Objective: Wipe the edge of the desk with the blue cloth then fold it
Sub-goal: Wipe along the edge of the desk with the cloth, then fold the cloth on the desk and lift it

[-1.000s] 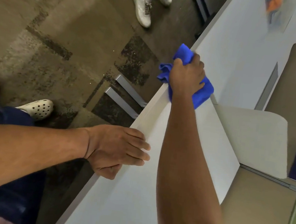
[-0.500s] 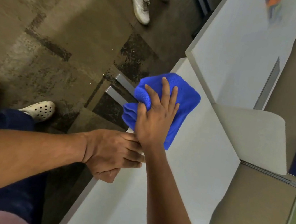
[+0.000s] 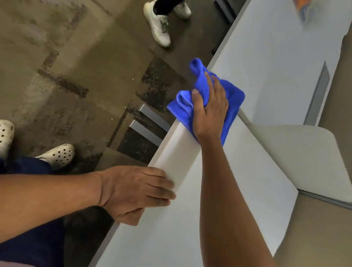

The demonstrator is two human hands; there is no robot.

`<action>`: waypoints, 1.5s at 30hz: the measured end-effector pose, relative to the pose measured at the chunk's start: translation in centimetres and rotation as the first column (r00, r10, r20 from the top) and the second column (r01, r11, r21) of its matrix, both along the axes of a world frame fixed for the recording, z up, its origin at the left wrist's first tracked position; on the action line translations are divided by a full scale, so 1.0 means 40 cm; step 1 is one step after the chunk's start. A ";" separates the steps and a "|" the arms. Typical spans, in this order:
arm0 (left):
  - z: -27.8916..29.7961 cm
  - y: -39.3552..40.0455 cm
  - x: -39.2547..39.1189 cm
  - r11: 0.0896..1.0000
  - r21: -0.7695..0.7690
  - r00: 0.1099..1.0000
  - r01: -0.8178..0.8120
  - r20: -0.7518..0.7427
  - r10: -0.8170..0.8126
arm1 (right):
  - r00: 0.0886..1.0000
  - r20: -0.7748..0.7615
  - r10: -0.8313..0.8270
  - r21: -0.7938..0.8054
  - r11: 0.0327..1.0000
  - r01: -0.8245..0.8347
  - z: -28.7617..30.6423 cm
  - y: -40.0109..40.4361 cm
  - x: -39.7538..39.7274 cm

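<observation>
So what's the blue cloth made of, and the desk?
The blue cloth looks like soft, fuzzy microfibre: it bunches in plump folds. The desk looks like smooth, matte, pale laminate board, flat with a crisp edge, though what is underneath can't be told.

The right hand point(image 3: 210, 108) covers the middle of the blue cloth point(image 3: 232, 116), and the worktop point(image 3: 156, 242) edge beneath it is hidden. The left hand point(image 3: 138, 192) wraps that edge, its thumb partly out of sight below. Far beyond the right hand, an orange item point(image 3: 304, 4) is blurred and cut off at the top.
</observation>
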State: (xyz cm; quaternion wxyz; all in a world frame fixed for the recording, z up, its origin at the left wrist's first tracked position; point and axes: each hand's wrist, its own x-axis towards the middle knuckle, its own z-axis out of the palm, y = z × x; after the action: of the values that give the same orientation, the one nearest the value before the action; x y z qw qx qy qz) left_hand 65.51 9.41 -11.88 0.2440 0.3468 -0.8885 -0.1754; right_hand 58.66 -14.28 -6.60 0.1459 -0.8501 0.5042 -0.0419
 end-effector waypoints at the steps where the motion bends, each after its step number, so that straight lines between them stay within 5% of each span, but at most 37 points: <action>1: 0.006 0.000 0.002 1.000 0.027 1.000 0.002 0.003 -0.002 | 0.999 0.007 -0.033 0.001 0.999 0.033 0.000 -0.001 -0.020; 5: 0.047 0.009 0.008 0.985 0.174 0.996 -0.013 0.084 -0.002 | 0.965 -0.078 -0.250 0.005 0.968 0.251 0.000 0.019 -0.082; 10: 0.119 0.013 0.023 0.952 0.303 0.998 -0.032 0.065 0.013 | 0.931 -0.239 -0.274 0.004 0.959 0.283 0.009 0.119 -0.119; 19: 0.241 -0.021 0.063 0.956 0.283 0.993 -0.084 0.100 0.057 | 0.955 -0.185 -0.232 0.023 0.971 0.240 0.001 0.327 -0.156; 23: 0.279 -0.067 0.065 0.944 0.230 0.970 -0.236 -0.010 0.244 | 0.960 -0.188 -0.210 0.138 0.962 0.237 0.020 0.334 -0.156; 27: 0.294 -0.197 0.062 0.889 0.144 0.898 -0.434 -0.011 0.440 | 0.952 0.065 -0.299 0.245 0.930 0.276 0.074 0.307 -0.177; 30: 0.286 -0.313 0.085 0.838 0.125 0.847 -0.531 0.110 0.521 | 0.821 0.306 -0.481 0.208 0.876 0.435 0.125 0.272 -0.218; 37: 0.251 -0.449 0.145 0.792 0.212 0.783 -0.573 0.426 0.452 | 0.882 -0.100 -0.460 0.043 0.884 0.465 0.159 0.164 -0.312; 45: 0.255 -0.528 0.156 0.815 0.313 0.865 -0.487 0.298 0.403 | 0.783 -0.275 -0.558 0.089 0.796 0.598 0.172 0.103 -0.322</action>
State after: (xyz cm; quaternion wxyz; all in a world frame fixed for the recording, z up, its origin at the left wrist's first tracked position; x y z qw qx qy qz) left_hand 71.76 -11.71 -1.69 0.1081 0.6033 -0.7522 -0.2419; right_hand 45.77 -10.18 0.28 0.1378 -0.6368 0.7563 0.0596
